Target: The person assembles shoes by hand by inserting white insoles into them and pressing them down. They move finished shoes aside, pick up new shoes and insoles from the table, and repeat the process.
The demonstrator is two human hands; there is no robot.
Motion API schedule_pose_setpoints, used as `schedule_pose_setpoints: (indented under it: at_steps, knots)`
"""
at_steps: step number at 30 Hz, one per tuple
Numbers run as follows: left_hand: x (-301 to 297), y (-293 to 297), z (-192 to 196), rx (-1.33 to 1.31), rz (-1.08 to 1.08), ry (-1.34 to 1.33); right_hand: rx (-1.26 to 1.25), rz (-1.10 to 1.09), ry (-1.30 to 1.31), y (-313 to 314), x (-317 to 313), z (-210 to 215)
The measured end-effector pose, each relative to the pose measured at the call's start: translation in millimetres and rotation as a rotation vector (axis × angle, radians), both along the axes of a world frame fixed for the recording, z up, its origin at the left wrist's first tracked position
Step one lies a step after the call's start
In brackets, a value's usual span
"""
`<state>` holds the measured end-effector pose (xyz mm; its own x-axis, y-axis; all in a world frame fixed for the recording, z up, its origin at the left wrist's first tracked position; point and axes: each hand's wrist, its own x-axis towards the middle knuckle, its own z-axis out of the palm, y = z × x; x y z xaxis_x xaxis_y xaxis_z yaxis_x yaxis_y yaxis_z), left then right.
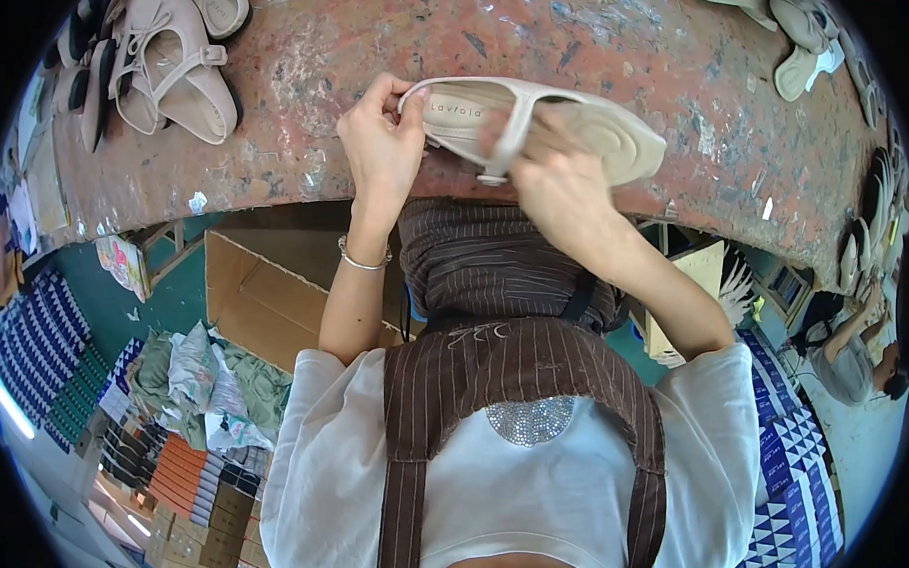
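Note:
A beige strapped shoe [624,148] is held on its side over the near edge of the worn red-brown table [312,69], its toe to the right and its insole turned toward me. At its heel, my left hand [382,146] is closed, with the rim pinched between thumb and fingers. My right hand [568,193] is at the middle of the shoe by the cross strap [516,131]. Its fingers reach into the opening and are smeared by motion, so their exact grip is hidden.
Several similar beige shoes [187,69] stand at the table's left, and more shoes [799,31] lie along the far right. Below the table edge are a cardboard box [264,297] and plastic bags [196,370]. Another person [847,363] works at the right.

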<state>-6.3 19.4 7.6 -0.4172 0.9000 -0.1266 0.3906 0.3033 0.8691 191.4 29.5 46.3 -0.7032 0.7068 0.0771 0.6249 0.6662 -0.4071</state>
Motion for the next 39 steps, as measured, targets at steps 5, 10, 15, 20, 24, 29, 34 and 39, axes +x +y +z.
schedule_pose_setpoints:
  at_steps: [5, 10, 15, 20, 24, 29, 34, 39]
  knots:
    - [4.8, 2.2, 8.3, -0.024, -0.024, -0.010, 0.040, -0.054, -0.188, 0.9, 8.1, 11.3]
    - [37.9, -35.0, 14.6, -0.156, -0.201, 0.075, 0.667, -0.682, -0.061, 60.7, 22.1, 14.7]
    - [100.2, -62.3, 41.7, 0.098, -0.461, 0.508, -0.374, -0.631, 0.517, 77.5, 38.7, 48.4]
    - [122.7, -61.4, 12.3, 0.053, -0.806, 0.631, -0.140, -0.409, 0.400, -6.9, 38.9, 53.5]
    - [120.5, -53.3, 11.8, 0.227, -0.707, 0.496, -0.010, -0.373, 0.189, -27.3, 38.1, 33.9]
    - [118.4, -60.7, -1.0, 0.106, -0.813, 0.509, 0.163, -0.370, -0.028, -2.3, 26.3, -5.3]
    - [123.3, -57.4, 5.0, 0.203, -0.765, 0.631, 0.146, -0.446, -0.044, 43.3, 6.7, -22.7]
    - [122.5, -61.6, -6.5, 0.238, -0.747, 0.593, 0.017, -0.277, 0.058, 6.5, 30.0, -11.8]
